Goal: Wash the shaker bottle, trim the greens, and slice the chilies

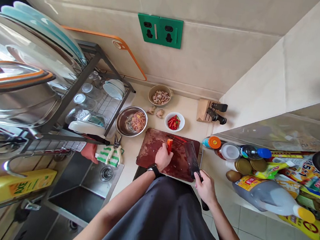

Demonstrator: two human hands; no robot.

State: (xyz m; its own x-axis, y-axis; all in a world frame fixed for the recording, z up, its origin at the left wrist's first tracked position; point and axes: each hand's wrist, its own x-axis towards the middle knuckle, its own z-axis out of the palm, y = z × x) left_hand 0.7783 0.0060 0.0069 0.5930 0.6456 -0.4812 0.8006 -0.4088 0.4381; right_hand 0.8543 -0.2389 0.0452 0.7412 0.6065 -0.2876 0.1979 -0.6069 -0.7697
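Note:
On a dark red cutting board (152, 150), my left hand (163, 157) holds a piece of red chili (169, 145) near the board's middle. The fingers of my right hand (206, 186) are wrapped round the black handle of a cleaver (191, 159), whose wide blade is over the right part of the board. More red pieces lie near the board's back edge. Just behind the board is a white bowl (174, 121) of cut red chili with a little green. A steel bowl (131, 121) of raw meat stands behind and left of it.
Behind are a basket (160, 95) of pale chunks, ginger (160, 113) and a knife block (204, 110). Bottles and jars (243, 166) crowd the right side. A dish rack (88, 104) and a sink (91, 189) are at the left.

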